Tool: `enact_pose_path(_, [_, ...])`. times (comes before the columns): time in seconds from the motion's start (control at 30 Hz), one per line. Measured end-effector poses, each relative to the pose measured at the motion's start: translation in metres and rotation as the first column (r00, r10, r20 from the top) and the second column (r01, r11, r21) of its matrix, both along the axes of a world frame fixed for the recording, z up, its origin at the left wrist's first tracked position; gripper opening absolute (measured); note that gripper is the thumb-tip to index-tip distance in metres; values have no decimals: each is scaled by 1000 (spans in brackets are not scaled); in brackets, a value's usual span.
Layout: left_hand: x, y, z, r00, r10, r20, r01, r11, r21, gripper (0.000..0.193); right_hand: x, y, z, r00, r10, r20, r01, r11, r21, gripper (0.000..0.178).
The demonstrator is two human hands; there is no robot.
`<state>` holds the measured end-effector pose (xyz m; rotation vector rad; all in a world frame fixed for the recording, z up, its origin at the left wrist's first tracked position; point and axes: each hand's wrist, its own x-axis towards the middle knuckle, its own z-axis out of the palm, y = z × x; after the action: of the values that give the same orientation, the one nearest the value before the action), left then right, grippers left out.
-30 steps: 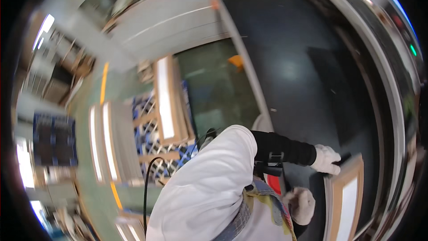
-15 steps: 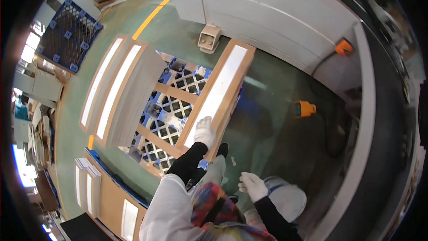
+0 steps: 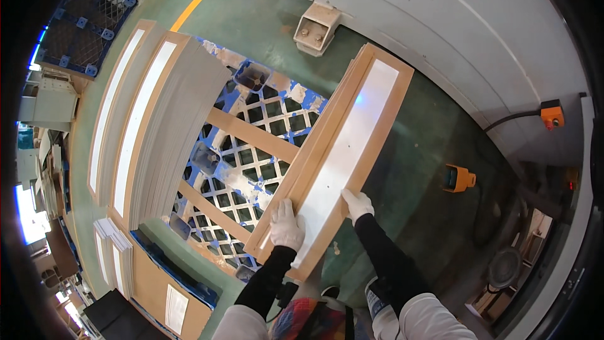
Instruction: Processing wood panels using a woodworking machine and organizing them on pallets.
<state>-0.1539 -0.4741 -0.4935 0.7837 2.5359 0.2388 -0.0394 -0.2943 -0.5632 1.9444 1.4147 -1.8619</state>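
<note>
Both my hands wear white gloves. A long brown panel with a white centre strip [image 3: 345,150] lies on top of a stack of similar panels [image 3: 314,157], set off to the right of those beneath it. My right hand [image 3: 358,206] is closed on its right edge, thumb on top and fingers partly hidden below. My left hand [image 3: 287,226] rests on the stack's left part near the close end, fingers stretched forward, touching the top panel's left edge.
The stack stands on a blue, paint-spattered lattice pallet [image 3: 255,129]. Taller stacks of panels [image 3: 179,107] stand at left. At right are a grey machine housing [image 3: 428,31], an orange foot pedal [image 3: 460,178] and an orange control box [image 3: 552,114]. Smaller panels [image 3: 116,255] lie lower left.
My right hand has moved up from beside me and taken hold of the panel's right edge. The top panel has shifted right over the stack. My left hand has moved to its left edge.
</note>
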Motion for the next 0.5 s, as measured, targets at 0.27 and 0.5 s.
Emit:
enact_pose_path(0.27, [-39,-4,38,866,393,310,-382,919,-98,49,-6,-4,105,974,107,-200,-107,994,15,37])
enact_pose_path(0.5, [-30,0,131,911,389,136,-391,920,-11,58,21,-21,239,940,139,-312,-119,990,81,47])
